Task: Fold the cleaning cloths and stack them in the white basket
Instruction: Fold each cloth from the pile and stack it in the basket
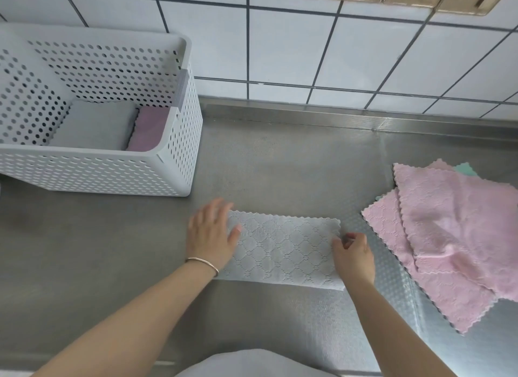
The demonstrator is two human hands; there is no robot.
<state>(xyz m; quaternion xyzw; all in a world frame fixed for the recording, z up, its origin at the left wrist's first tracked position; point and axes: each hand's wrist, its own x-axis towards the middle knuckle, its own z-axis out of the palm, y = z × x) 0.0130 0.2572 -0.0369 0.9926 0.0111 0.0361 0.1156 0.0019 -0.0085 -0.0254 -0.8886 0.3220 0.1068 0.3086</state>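
Observation:
A pale grey cleaning cloth (283, 250) lies folded into a long rectangle on the steel counter in front of me. My left hand (210, 233) rests flat on its left end, fingers straight. My right hand (353, 257) pinches the cloth's right edge between thumb and fingers. The white perforated basket (179, 163) stands at the back left and holds a folded grey cloth (95, 125) beside a folded purple cloth (147, 128).
A loose pile of pink cloths (454, 236) lies at the right, with a green cloth (466, 169) peeking out at its far edge. The steel counter (280, 158) meets a white tiled wall (308, 54) at the back.

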